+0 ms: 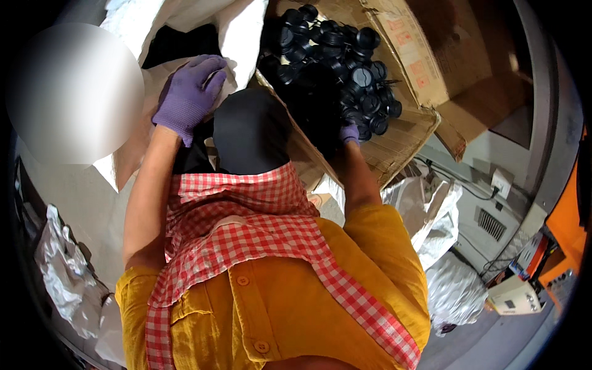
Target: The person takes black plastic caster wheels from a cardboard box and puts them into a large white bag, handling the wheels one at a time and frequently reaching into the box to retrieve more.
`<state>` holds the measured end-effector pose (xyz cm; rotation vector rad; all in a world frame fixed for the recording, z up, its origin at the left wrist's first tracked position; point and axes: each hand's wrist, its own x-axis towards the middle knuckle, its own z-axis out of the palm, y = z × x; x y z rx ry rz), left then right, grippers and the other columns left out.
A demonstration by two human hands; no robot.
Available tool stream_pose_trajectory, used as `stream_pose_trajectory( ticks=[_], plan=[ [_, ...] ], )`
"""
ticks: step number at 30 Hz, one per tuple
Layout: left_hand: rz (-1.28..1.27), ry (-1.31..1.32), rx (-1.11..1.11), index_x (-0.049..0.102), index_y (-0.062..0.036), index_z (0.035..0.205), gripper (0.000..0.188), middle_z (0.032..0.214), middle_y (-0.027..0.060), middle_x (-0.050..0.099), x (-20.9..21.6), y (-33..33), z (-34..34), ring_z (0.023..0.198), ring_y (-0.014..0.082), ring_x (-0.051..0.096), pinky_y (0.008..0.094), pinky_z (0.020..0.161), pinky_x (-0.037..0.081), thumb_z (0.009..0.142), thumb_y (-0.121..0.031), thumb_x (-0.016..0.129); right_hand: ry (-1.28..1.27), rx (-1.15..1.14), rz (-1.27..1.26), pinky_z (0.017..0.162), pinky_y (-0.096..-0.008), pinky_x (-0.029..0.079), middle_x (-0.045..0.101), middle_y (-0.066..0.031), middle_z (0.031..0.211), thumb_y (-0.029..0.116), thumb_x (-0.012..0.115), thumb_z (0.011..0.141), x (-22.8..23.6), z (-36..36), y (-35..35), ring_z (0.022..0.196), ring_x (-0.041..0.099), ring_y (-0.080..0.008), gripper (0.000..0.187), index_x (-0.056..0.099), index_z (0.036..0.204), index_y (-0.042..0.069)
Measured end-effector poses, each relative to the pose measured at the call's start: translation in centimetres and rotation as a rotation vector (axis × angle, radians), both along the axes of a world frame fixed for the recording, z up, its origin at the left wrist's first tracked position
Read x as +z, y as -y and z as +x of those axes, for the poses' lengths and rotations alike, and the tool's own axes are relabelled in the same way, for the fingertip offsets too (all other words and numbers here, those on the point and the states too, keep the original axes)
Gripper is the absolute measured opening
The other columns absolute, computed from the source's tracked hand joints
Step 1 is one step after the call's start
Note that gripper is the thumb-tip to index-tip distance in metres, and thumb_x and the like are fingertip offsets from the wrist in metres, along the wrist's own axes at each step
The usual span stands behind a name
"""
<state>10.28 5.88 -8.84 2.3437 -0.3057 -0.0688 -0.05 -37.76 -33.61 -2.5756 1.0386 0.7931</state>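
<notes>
My left hand [190, 95], in a purple knitted glove, lies over the near edge of a big pale sack [240, 37]. Its fingers stretch to the right, thumb apart, and I see nothing held in them. The sack's mouth shows a black inside. My right hand [349, 133], also gloved in purple, reaches down into a cardboard box [391, 145] on the right. Only its wrist and back show beside the heaped parts; its fingers are hidden. Many round black plastic parts [362, 77], like caps or small wheels, fill the box.
Raised box flaps [419, 55] stand at the right. Beyond them are a grey machine panel with a vent [491, 224] and cables. White plastic bags [456, 287] lie at lower right, with an orange rack [567, 222] farther right. Another crumpled bag [68, 271] lies at left.
</notes>
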Motion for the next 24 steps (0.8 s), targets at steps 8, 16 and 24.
stream_pose_trajectory(
  ticks=[8, 16, 24],
  plan=[
    [-0.168, 0.067, 0.023, 0.064, -0.0001, 0.103, 0.021, 0.102, 0.014, 0.065, 0.4, 0.2, -0.2, 0.094, 0.0243, 0.063, 0.0302, 0.083, 0.048, 0.085, -0.01, 0.059, 0.799, -0.088, 0.087, 0.069, -0.0363, 0.048, 0.066, -0.0115, 0.079, 0.017, 0.058, 0.084, 7.1, -1.7, -1.9, 0.072, 0.062, -0.0262, 0.013, 0.06, 0.085, 0.004],
    [-0.401, 0.093, -0.232, 0.053, -0.0105, 0.12, 0.042, 0.113, 0.0088, 0.059, 4.8, 8.1, -4.1, 0.099, 0.0252, 0.06, 0.0332, 0.085, 0.049, 0.079, -0.014, 0.066, 1.15, -0.578, 1.005, 0.055, -0.0246, 0.046, 0.062, -0.0126, 0.08, 0.008, 0.049, 0.091, 22.3, -2.6, -6.3, 0.062, 0.057, -0.0159, 0.015, 0.051, 0.103, 0.001],
    [-0.639, -0.502, -0.293, 0.04, -0.0064, 0.133, 0.067, 0.128, 0.0149, 0.049, 5.3, 13.2, -3.6, 0.109, 0.0214, 0.052, 0.0303, 0.091, 0.044, 0.075, -0.02, 0.072, 1.171, -0.264, 0.981, 0.06, -0.024, 0.047, 0.063, -0.0125, 0.082, 0.006, 0.048, 0.09, 32.1, -3.0, -13.0, 0.065, 0.059, -0.0153, 0.016, 0.05, 0.104, -0.002]
  ],
)
